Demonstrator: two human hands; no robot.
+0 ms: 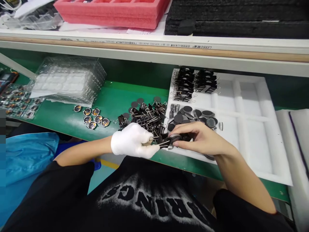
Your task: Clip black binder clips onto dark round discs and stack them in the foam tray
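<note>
My left hand (136, 140), in a white glove, pinches the wire handles of a black binder clip (164, 142) near the table's front edge. My bare right hand (201, 138) holds a dark round disc (175, 138) between thumb and fingers, right at the clip's jaws. Whether the disc is between the jaws I cannot tell. Behind my left hand lies a heap of black binder clips (149, 114). More dark discs (187, 112) fill part of a white tray (277, 129), beyond my right hand. Clips holding discs stand in rows (184, 83) at the tray's back left.
Several small round parts (96, 111) lie on the green table (116, 93) at left. Stacked clear plastic trays (70, 80) stand behind them. A white shelf edge (149, 54) crosses above, carrying a pink foam box (111, 14) and black foam (236, 19).
</note>
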